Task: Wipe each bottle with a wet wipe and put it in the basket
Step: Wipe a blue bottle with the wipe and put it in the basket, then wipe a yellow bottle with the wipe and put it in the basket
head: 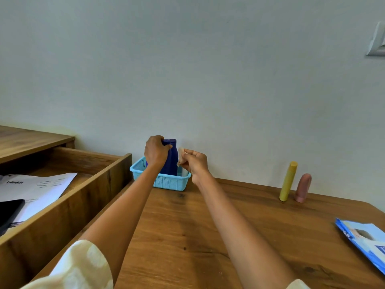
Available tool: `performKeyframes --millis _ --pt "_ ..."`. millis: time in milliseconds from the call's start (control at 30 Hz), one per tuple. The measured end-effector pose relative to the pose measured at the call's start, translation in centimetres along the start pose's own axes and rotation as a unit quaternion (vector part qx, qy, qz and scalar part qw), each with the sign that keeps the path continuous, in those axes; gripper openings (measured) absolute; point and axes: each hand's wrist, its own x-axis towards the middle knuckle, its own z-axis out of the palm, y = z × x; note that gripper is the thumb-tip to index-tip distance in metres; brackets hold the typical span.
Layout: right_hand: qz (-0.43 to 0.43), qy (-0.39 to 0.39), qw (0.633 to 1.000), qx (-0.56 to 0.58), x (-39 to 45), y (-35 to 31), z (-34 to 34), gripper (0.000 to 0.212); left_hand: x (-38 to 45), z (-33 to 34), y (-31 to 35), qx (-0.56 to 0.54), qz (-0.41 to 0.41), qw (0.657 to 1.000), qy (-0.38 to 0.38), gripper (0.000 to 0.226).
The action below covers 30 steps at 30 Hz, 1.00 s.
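Observation:
A dark blue bottle (171,159) stands upright inside the light blue basket (168,181) at the back of the wooden table, against the wall. My left hand (156,151) grips the bottle near its top. Just right of the bottle, my right hand (194,161) pinches a small crumpled wet wipe (180,156). A white object (185,171) shows in the basket behind the right hand. A yellow bottle (288,181) and a pink bottle (303,187) stand by the wall to the right.
A blue pack of wet wipes (366,243) lies at the table's right edge. On the left an open wooden drawer (87,195) holds papers (41,188) and a black device (9,213). A wall switch (378,40) is at the upper right.

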Motion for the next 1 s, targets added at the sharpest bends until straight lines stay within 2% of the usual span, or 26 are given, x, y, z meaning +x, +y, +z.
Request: performKeyframes --millis 133,267,433,533,633,733,867,1000 --pt "0.020 0.002 0.999 0.042 0.1 0.4 0.0 0.017 -0.4 0.9 -1.2 0.024 0.011 1.000 -0.007 0.031" --pt "0.051 0.011 0.995 0.088 0.2 1.0 -0.5 0.009 -0.4 1.2 -1.5 0.032 0.034 0.999 -0.013 0.027" --pt "0.067 0.012 0.991 0.118 -0.1 1.5 -1.4 0.020 -0.5 1.0 -1.7 0.090 0.081 0.993 -0.003 0.030" --pt "0.080 0.017 0.985 0.151 -0.6 1.5 -2.4 0.019 -1.3 0.7 -1.1 0.111 0.112 0.987 0.019 0.035" --pt "0.086 0.031 0.978 0.190 -1.1 1.3 -4.0 0.017 -2.8 1.1 0.3 0.090 0.154 0.982 0.056 0.033" --pt "0.077 0.062 0.968 0.230 -1.6 1.1 -6.8 0.014 -5.5 3.2 2.3 0.011 0.192 0.981 0.039 0.028" --pt "0.057 0.152 0.955 0.249 -1.8 1.0 -11.7 0.016 -9.5 8.0 5.0 -0.113 0.118 0.985 -0.052 0.023" --pt "0.009 0.220 0.938 0.266 -1.4 -0.2 -16.3 0.018 -12.2 13.0 8.3 -0.199 0.035 0.971 -0.126 0.020"
